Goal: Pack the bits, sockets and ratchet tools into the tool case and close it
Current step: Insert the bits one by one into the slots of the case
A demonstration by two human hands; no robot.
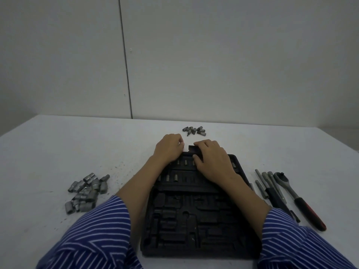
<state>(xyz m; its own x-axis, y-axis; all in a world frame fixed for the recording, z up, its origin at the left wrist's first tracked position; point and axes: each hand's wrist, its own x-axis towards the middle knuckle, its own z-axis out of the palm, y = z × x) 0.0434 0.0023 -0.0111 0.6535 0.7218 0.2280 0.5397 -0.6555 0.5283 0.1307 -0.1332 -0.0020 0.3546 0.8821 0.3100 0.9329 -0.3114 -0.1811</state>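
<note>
The black tool case (174, 220) lies open in front of me, its moulded slots mostly bare. A few sockets (175, 178) stand in its two far rows. My right hand (211, 162) rests over the far edge of the case and grips a small black bit holder (192, 148) between thumb and fingers. Just left of it, my left hand (169, 148) sits at the case's far edge with fingers curled; what they hold is hidden. A heap of loose bits (194, 131) lies beyond both hands.
A pile of several loose sockets (85, 193) lies left of the case. To its right are several extension bars (266, 183) and a ratchet (297, 199) with a red and black handle. Dark specks dot the white table (58, 148). A wall stands behind.
</note>
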